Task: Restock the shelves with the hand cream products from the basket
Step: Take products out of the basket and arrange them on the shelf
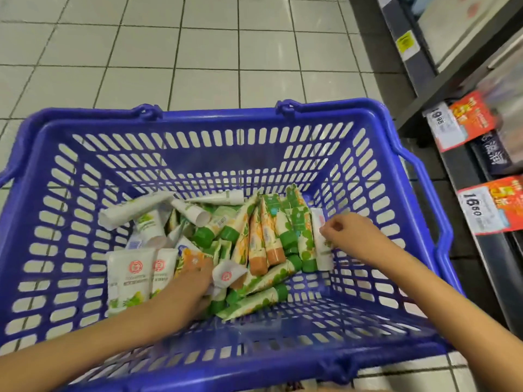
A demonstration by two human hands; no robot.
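Heaped mid-floor in blue slotted plastic basket (pixel 226 114): white, green-leafed and orange-capped hand cream tubes (pixel 263 241). Right hand (pixel 343 233) pinching slim white tube (pixel 324 256) at heap's right edge. Left hand (pixel 192 281) dug into heap, fingertips hidden, grip impossible to tell.

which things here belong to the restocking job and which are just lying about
Job: blue basket, hand cream tubes, white tube pinched by the right hand, left hand in the pile, shelves.
Just about: price tags, tiled floor.
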